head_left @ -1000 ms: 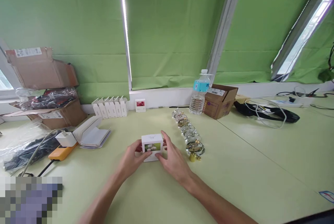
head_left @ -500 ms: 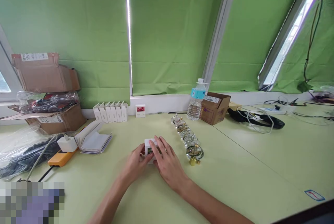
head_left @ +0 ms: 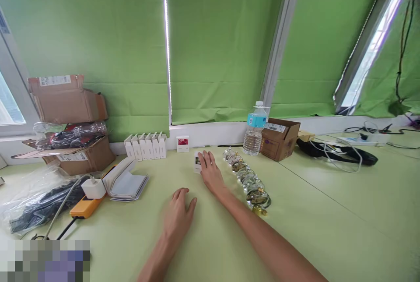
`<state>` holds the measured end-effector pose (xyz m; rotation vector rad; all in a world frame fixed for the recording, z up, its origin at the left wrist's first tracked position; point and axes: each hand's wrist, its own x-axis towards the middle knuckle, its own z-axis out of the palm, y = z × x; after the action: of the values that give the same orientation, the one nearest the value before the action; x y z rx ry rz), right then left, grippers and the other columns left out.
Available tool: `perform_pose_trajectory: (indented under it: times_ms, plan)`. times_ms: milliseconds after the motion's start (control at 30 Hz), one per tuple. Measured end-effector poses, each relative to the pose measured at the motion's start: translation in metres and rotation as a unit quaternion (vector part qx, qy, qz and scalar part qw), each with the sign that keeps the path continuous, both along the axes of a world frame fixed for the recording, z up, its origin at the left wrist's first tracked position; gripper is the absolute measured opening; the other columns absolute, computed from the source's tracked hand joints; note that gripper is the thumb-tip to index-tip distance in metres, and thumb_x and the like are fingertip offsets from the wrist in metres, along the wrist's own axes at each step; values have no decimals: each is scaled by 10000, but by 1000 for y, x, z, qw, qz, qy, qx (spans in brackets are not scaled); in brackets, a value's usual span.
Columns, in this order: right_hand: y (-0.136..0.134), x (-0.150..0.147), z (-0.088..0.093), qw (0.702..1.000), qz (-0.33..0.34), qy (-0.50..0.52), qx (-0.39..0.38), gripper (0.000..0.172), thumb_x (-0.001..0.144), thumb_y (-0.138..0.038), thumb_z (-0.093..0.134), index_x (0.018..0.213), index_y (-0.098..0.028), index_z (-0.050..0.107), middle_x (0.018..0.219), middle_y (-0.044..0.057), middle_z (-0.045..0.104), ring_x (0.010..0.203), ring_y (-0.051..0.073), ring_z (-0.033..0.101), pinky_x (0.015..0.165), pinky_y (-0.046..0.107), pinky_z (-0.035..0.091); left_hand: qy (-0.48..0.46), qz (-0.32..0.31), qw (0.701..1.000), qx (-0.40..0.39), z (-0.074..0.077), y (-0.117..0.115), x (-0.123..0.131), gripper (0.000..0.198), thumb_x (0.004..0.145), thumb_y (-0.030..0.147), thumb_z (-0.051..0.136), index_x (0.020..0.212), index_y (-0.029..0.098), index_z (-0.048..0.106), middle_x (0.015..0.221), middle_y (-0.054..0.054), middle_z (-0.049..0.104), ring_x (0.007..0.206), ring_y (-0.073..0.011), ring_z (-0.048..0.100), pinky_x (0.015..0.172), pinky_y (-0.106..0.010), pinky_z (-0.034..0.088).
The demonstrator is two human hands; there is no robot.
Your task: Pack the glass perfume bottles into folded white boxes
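My right hand [head_left: 211, 172] reaches forward over the table and grips a small white box [head_left: 197, 166] with a picture on its front. The fingers lie over the box's right side and hide part of it. The box stands upright on or just above the tabletop; I cannot tell which. My left hand [head_left: 180, 214] is nearer to me, thumb apart from the fingers, holding nothing. Behind the gripped box, a little to the left, stands a similar white box [head_left: 183, 144] with a red picture.
A row of several thin white boxes [head_left: 146, 147] stands left at the wall. Shiny wrapped trinkets [head_left: 247, 179] run in a line to the right, before a water bottle [head_left: 254, 135] and a cardboard box [head_left: 280, 139]. An open booklet [head_left: 129, 181] and an orange power strip [head_left: 85, 205] lie left.
My right hand has carried the small white box forward toward the wall. My left hand has let go of it and drawn back toward me.
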<state>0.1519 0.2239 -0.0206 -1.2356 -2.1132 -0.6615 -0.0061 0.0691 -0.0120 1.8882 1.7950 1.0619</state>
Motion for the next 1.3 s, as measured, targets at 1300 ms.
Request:
perform_pose_trajectory:
  times_ms: [1300]
  plan:
    - [160, -62, 0, 977, 7, 152, -151, 1062, 757, 50, 486, 1551, -366, -84, 1628, 55, -197, 1473, 430, 135, 812, 364, 588, 80, 17, 995, -58, -8, 25, 0, 436, 900, 411, 453, 1222, 160, 605, 1433, -133, 506, 1368, -300, 408, 1126, -472, 342]
